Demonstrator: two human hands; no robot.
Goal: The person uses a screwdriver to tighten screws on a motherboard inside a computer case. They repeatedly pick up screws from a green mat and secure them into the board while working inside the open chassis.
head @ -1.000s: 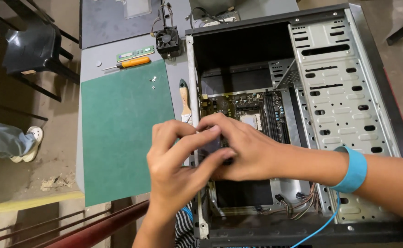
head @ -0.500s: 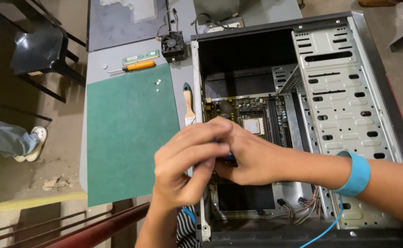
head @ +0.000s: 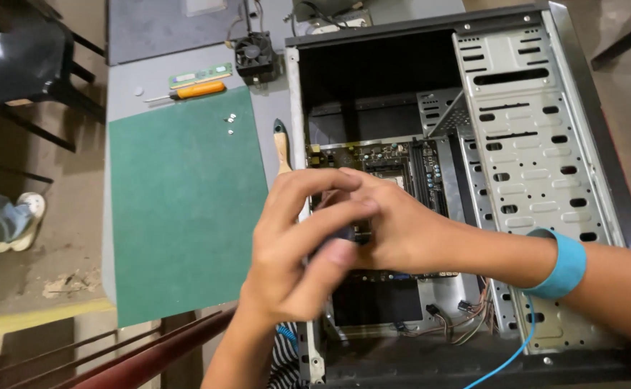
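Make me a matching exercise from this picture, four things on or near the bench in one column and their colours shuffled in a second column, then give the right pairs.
Things:
1. flat rectangular mat on the table
2. screwdriver handle
3. wrist strap on the right arm
4. small square cooling fan

Colours:
A. orange
B. black
C. green
D. blue

Pairs: 1-C, 2-A, 3-D, 4-B

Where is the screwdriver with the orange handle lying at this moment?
In the head view, the orange-handled screwdriver lies at upper left on the grey table, just above the green mat and below a green memory stick.
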